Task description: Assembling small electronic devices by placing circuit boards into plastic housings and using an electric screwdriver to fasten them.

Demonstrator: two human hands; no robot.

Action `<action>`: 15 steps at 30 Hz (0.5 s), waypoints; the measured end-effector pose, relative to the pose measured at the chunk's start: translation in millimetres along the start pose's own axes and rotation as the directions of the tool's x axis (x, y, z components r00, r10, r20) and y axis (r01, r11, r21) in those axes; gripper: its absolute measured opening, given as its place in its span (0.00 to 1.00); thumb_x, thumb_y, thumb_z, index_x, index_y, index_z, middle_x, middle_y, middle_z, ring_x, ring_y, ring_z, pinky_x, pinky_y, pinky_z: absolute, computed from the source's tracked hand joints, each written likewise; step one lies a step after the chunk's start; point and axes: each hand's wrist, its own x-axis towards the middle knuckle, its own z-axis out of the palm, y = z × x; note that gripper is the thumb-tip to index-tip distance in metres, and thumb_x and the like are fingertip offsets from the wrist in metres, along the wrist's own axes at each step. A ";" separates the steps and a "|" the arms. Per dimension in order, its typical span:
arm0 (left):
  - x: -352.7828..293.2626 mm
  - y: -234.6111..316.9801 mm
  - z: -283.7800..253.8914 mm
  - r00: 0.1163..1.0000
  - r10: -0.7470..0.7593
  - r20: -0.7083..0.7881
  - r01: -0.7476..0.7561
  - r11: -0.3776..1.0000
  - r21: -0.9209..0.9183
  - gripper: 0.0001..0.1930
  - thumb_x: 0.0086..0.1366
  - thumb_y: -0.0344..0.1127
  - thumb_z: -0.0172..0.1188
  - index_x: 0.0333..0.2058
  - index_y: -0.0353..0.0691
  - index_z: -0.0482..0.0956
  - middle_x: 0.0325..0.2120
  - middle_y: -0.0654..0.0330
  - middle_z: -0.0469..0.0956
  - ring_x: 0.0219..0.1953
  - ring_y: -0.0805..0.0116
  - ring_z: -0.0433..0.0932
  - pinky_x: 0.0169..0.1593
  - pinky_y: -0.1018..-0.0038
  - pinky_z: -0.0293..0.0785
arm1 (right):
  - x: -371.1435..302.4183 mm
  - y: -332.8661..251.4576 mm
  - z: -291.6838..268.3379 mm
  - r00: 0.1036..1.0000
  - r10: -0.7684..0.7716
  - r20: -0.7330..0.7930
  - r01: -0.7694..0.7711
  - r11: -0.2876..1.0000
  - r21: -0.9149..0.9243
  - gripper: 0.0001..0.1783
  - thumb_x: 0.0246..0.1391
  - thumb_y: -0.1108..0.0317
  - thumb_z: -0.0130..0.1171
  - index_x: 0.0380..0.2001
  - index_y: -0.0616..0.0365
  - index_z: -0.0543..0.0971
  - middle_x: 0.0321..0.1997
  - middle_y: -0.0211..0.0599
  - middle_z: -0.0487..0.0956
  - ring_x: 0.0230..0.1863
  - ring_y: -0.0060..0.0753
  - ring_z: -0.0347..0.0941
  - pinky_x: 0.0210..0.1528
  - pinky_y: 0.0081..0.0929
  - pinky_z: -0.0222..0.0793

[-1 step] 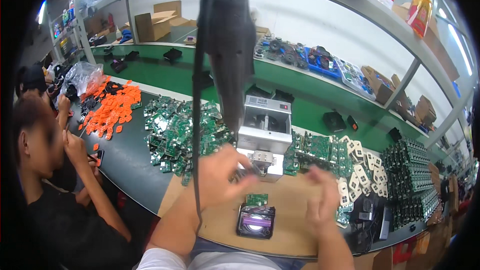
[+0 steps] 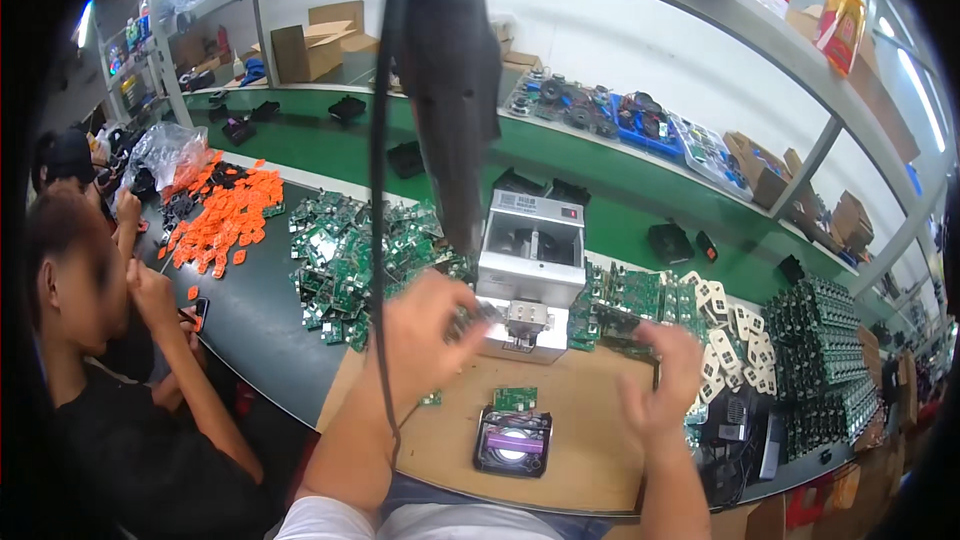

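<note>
My left hand (image 2: 430, 330), slightly blurred, pinches a small dark object (image 2: 472, 320) just left of the silver screw feeder (image 2: 530, 250). What that object is stays unclear. On the other side, my right hand (image 2: 665, 380) hovers above the brown board (image 2: 590, 410), fingers curved and apart with nothing held. Between the hands lies an open black device housing (image 2: 512, 442) with a purple cylindrical cell across a round bright part. A small green circuit board (image 2: 515, 399) touches its far edge. Overhead hangs a dark electric screwdriver (image 2: 455, 90) with its cable in front of my left forearm.
A heap of green circuit boards (image 2: 340, 250) spreads left of the feeder. To the right are white four-hole plates (image 2: 725, 350) and stacked board panels (image 2: 820, 360). Orange pieces (image 2: 230, 215) lie beside a seated person (image 2: 130, 420) at left. Behind runs a green belt (image 2: 620, 230).
My left hand has drawn a little left and away from the feeder's front, with the dark object. My right hand has shifted slightly right. The hanging screwdriver has swung slightly left.
</note>
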 end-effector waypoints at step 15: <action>-30.4 39.3 44.6 0.998 0.039 0.055 -0.022 0.962 -0.272 0.17 0.61 0.45 0.65 0.36 0.38 0.72 0.23 0.56 0.75 0.26 0.62 0.77 0.31 0.70 0.72 | -25.6 -65.1 15.9 0.906 0.349 0.241 -0.411 0.862 0.296 0.09 0.54 0.64 0.66 0.34 0.57 0.80 0.21 0.40 0.79 0.18 0.37 0.75 0.21 0.30 0.69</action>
